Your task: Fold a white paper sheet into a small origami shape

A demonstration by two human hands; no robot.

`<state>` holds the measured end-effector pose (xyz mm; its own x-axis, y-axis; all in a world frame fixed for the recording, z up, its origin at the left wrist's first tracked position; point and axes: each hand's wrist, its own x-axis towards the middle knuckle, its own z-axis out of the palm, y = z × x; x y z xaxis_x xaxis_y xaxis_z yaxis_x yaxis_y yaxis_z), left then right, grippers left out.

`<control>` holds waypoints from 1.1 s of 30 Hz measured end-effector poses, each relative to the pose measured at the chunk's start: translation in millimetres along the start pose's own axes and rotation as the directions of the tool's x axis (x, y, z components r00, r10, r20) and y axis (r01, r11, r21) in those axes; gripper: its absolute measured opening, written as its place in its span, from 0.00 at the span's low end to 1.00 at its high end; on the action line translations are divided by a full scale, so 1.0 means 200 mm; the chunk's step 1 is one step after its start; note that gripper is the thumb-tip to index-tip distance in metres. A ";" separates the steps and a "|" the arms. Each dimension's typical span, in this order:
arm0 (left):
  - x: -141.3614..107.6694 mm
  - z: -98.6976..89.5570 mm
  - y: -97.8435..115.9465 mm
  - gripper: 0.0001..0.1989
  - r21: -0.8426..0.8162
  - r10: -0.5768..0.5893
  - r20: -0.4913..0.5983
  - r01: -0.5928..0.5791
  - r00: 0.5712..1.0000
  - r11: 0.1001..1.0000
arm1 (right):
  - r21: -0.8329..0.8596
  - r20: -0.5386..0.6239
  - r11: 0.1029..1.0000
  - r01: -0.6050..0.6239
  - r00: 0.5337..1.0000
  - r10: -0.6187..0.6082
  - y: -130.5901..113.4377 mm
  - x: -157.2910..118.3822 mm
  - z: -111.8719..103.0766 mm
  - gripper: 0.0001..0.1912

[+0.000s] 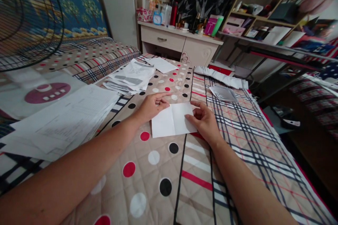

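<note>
A small white sheet of paper [173, 123] with a crease down its middle lies over the patterned bedspread [148, 182]. At its right edge my right hand [202, 117] pinches it, thumb on top and the other fingers curled beneath or behind. My left hand [154, 105] rests at the upper left edge, the thumb near the paper and the index finger stretched out past it. Some of the left fingers are curled and partly hidden, so its hold on the sheet is hard to make out.
Stacks of printed paper [76, 119] and more sheets [132, 75] lie to the left. A clear plastic packet [224, 93] and a long crumpled white package [220, 76] sit at the right. A fan [29, 21] stands at the far left, and a dresser [174, 40] is beyond the bed.
</note>
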<state>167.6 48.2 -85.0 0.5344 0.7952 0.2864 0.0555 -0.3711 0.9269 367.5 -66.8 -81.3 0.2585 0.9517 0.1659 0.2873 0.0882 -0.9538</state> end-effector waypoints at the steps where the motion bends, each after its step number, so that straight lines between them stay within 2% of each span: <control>1: 0.00 0.00 -0.01 0.27 -0.020 0.014 -0.018 -0.015 1.000 1.000 | -0.025 -0.022 0.999 0.023 0.999 -0.023 0.00 0.00 0.00 0.27; 3: 0.01 0.00 -0.02 0.29 -0.082 0.019 -0.069 -0.025 0.997 0.996 | -0.046 -0.087 0.997 0.059 0.994 -0.063 0.00 0.00 -0.01 0.27; 6: 0.01 -0.01 -0.04 0.30 -0.165 -0.018 -0.139 -0.005 0.990 0.986 | -0.064 -0.198 0.995 0.079 0.976 -0.090 0.00 0.00 -0.01 0.22; 9: 0.01 0.00 -0.04 0.33 -0.236 -0.087 -0.101 0.061 0.991 0.970 | -0.059 -0.252 0.997 0.047 0.966 -0.060 0.02 0.00 0.00 0.13; 12: 0.00 0.01 -0.03 0.34 -0.278 -0.155 -0.033 0.140 0.987 0.950 | -0.038 -0.192 0.999 -0.003 0.981 -0.005 0.04 0.00 0.01 0.09; 16: -0.01 0.01 -0.04 0.25 -0.239 -0.132 -0.081 0.109 0.988 0.965 | -0.014 -0.099 0.999 -0.034 0.995 0.032 0.03 -0.01 0.01 0.08; 19: 0.00 0.00 -0.06 0.23 -0.219 -0.123 -0.103 0.098 0.987 0.971 | 0.034 -0.058 0.995 -0.092 0.994 0.093 0.02 -0.01 0.00 0.09; 33: -0.01 0.01 -0.04 0.23 -0.220 -0.181 -0.116 0.152 0.977 0.963 | -0.015 -0.033 0.995 -0.102 0.994 0.101 0.03 -0.01 -0.01 0.11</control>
<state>168.0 48.9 -92.8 0.4139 0.8994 0.1405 -0.0512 -0.1311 0.9901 370.1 -67.7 -87.6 0.3161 0.9456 0.0766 0.2732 -0.0134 -0.9619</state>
